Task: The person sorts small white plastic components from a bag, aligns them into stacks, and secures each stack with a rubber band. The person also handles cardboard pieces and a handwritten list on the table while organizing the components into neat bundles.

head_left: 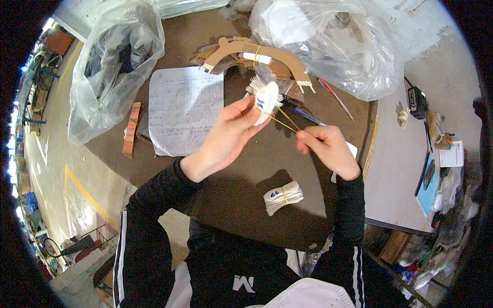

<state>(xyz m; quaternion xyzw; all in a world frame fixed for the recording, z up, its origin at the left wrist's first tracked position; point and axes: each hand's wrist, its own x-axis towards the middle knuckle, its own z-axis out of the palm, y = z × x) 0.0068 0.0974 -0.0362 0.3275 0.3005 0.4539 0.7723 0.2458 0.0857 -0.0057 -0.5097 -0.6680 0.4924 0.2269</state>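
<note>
My left hand (228,131) is closed on a fanned bundle of white strips (267,100), marked in blue ink on its outer piece; I cannot tell if they are cloth or card. A thin yellowish rubber band (282,122) runs from that bundle to my right hand (326,146), whose thumb and fingers pinch it and stretch it out to the right. Nearer to me lies a second bundle of white strips (285,197), bound with a yellow band and also marked in blue. The brown tabletop (241,174) is under both hands.
Beyond my hands are curved brown cardboard pieces (257,49), with a blue pen (309,116) and a red pen (336,99) to the right. A handwritten sheet (179,113) and banded reddish strips (131,131) lie left. Clear plastic bags (328,41) stand at the back.
</note>
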